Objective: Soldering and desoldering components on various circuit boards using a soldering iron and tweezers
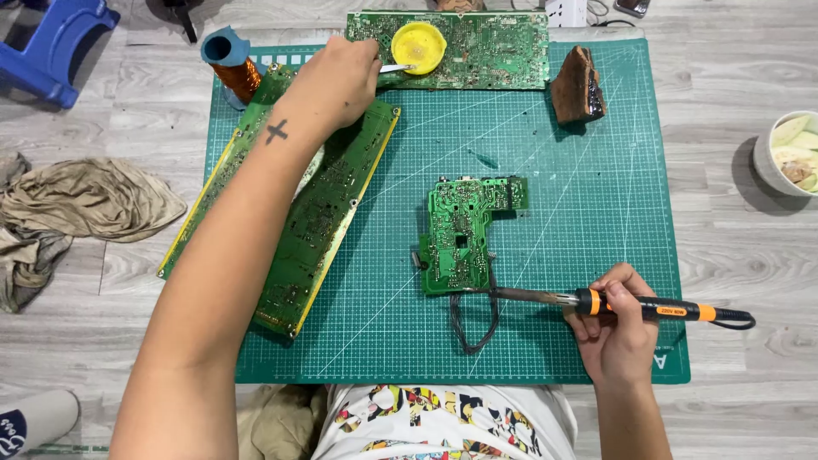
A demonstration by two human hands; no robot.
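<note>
Two hands working over a green cutting mat (pixel 596 213); left hand (pixel 341 81) reaching far forward, arm stretched across a long green circuit board (pixel 298 221), fingers pinching metal tweezers (pixel 396 68) dipping into a round yellow tin (pixel 418 48) sitting on a rear circuit board (pixel 494 51); right hand (pixel 615 328) curling tight around a black-and-orange soldering iron (pixel 630 305), tip lying level at the lower edge of a small green circuit board (pixel 464 234) mid-mat; blue-capped copper coil (pixel 232 64) standing at the mat's far left corner.
</note>
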